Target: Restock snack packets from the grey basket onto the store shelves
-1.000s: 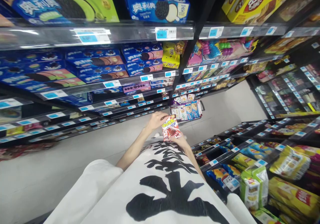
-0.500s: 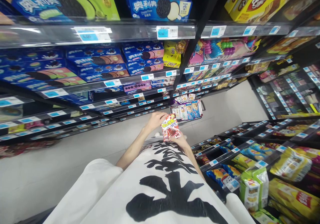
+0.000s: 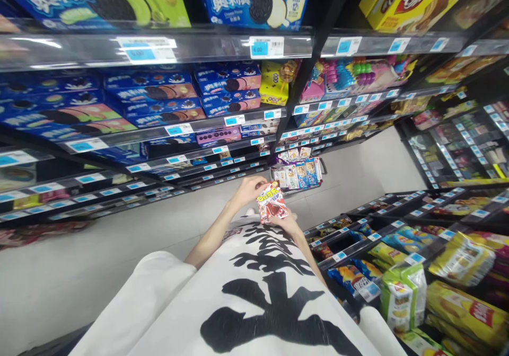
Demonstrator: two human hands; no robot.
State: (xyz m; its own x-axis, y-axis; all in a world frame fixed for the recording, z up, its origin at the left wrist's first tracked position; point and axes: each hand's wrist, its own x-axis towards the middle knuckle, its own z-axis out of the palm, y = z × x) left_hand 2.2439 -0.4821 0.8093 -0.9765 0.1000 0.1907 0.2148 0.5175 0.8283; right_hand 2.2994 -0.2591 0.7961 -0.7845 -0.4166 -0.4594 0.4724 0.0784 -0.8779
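A red and white snack packet (image 3: 272,204) with yellow lettering is held upright in front of my shirt, near the middle of the view. My left hand (image 3: 250,189) pinches its upper left corner, fingertips at the top edge. Around the lower right part of the same packet, my right hand (image 3: 284,221) is closed, its thumb across the front. Just beyond the packet stands a cart (image 3: 323,166) holding rows of blue and white snack packs (image 3: 301,176).
Shelves (image 3: 222,43) with blue cookie boxes (image 3: 254,6) run along the left and top. A yellow box (image 3: 415,1) sits at the top right. Racks of bagged snacks (image 3: 457,260) line the right side. Grey floor (image 3: 131,229) lies between them.
Both hands keep their hold on the packet, with hardly any movement. The view has shifted very slightly.
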